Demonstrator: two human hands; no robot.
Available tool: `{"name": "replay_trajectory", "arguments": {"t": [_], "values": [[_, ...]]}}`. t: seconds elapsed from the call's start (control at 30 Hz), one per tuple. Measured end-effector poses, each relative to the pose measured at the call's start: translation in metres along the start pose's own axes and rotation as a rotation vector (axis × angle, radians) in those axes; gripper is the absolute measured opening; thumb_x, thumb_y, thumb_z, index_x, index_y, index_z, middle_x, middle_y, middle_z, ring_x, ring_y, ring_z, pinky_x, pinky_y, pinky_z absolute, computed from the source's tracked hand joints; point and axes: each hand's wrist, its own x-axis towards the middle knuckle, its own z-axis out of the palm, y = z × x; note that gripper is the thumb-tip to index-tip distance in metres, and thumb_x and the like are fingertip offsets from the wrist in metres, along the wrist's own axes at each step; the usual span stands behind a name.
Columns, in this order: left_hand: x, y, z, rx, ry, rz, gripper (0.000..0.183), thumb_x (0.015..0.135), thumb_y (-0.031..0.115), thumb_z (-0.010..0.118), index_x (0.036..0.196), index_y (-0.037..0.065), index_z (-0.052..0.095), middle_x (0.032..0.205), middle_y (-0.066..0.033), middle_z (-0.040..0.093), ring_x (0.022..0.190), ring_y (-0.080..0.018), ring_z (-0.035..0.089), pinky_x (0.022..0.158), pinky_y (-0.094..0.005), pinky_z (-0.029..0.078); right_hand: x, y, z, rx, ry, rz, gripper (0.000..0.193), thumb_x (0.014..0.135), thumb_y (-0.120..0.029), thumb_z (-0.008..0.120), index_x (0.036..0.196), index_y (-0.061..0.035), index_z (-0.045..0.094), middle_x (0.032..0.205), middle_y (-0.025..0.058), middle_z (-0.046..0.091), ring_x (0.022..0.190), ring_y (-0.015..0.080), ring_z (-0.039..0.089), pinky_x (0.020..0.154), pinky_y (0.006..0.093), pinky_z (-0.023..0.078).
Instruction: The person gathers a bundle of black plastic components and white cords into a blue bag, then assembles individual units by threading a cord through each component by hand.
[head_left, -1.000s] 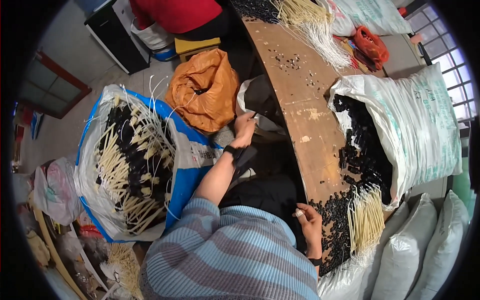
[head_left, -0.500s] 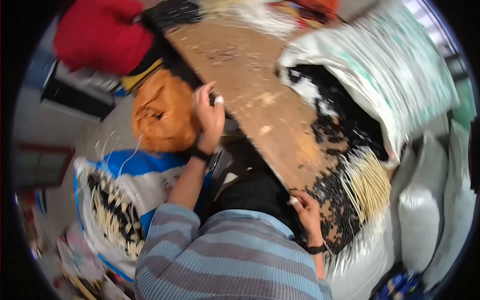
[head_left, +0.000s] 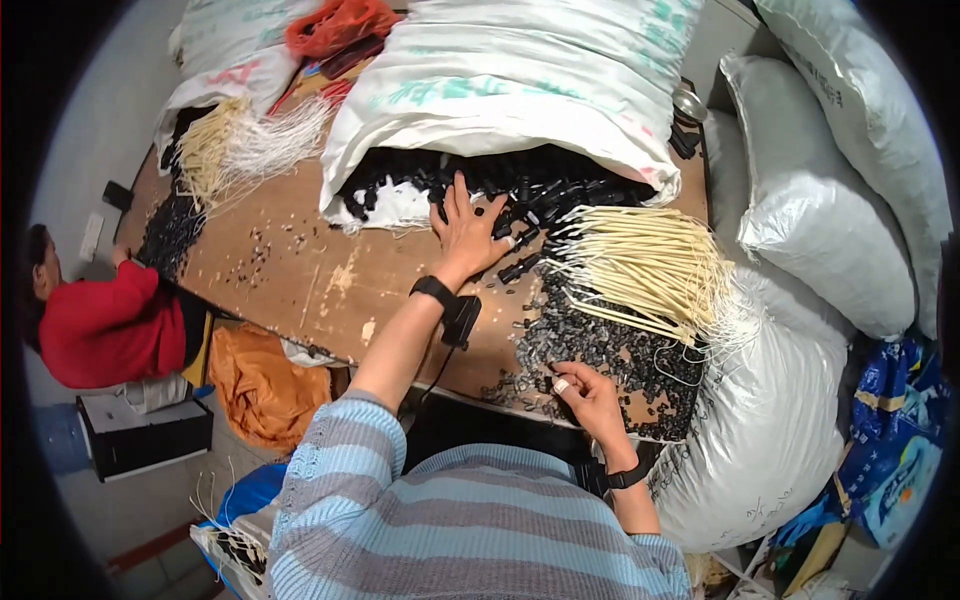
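Observation:
My left hand (head_left: 467, 236) reaches forward with its fingers spread, at the mouth of a large white woven sack (head_left: 500, 112). Its fingertips touch the black tubular pieces (head_left: 545, 195) spilling out of the sack. My right hand (head_left: 592, 398) is at the table's near edge, thumb and forefinger pinched; whatever lies between them is too small to make out. Beside it spread many small black parts (head_left: 640, 365). A bundle of cream-coloured sticks with white cords (head_left: 640, 268) lies just beyond my right hand. Both hands have white wrappings on a finger or thumb.
The brown table (head_left: 310, 290) carries another cord bundle (head_left: 215, 150) at the far left, near a person in red (head_left: 115, 325). A small black box with a cable (head_left: 461, 322) sits by my left forearm. Full white sacks (head_left: 760, 430) stand right; an orange bag (head_left: 265, 385) lies left.
My view has swung round toward the table. My left hand has moved from the table's edge to the sack's mouth. My right hand has moved in over the small black parts.

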Motion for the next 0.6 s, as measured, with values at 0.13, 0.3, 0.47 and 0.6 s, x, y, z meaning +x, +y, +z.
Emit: {"name": "replay_trajectory", "arguments": {"t": [0.13,0.3,0.47,0.6], "values": [[-0.005,0.001,0.003,-0.110,-0.053,0.390,0.060,0.062,0.029,0.072,0.120,0.014,0.061,0.133,-0.0108,0.051,0.121,-0.0300,0.046,0.104,-0.0496,0.027,0.004,0.010,-0.019,0.057,0.096,-0.015,0.026,0.087,-0.004,0.063,0.112,0.0011,0.063,0.078,0.0009,0.065,0.062,0.0052,0.050,0.057,0.0246,0.043],[0.033,0.030,-0.019,-0.198,0.148,0.336,0.042,0.065,0.010,0.070,0.107,0.010,0.064,0.118,-0.0108,0.055,0.110,-0.0310,0.049,0.096,-0.0428,0.035,0.028,0.004,-0.049,-0.179,0.172,-0.113,0.027,0.084,-0.014,0.067,0.109,-0.0028,0.066,0.074,0.0053,0.065,0.057,0.0109,0.054,0.054,0.0283,0.044],[0.066,0.026,0.003,-0.207,-0.078,0.328,0.052,0.071,0.010,0.066,0.122,0.012,0.061,0.130,-0.0152,0.052,0.118,-0.0355,0.046,0.099,-0.0443,0.037,0.042,-0.027,-0.092,-0.118,0.299,-0.095,0.025,0.087,-0.010,0.066,0.111,-0.0024,0.065,0.078,-0.0029,0.061,0.066,0.0047,0.049,0.063,0.0215,0.043],[0.054,0.049,-0.008,-0.171,0.132,0.375,0.049,0.071,0.005,0.063,0.120,0.008,0.060,0.131,-0.0164,0.053,0.119,-0.0360,0.048,0.098,-0.0446,0.038,0.060,-0.036,-0.154,-0.186,0.552,-0.182,0.024,0.088,-0.011,0.063,0.110,-0.0016,0.066,0.084,0.0002,0.065,0.076,0.0077,0.057,0.070,0.0229,0.046]]}}
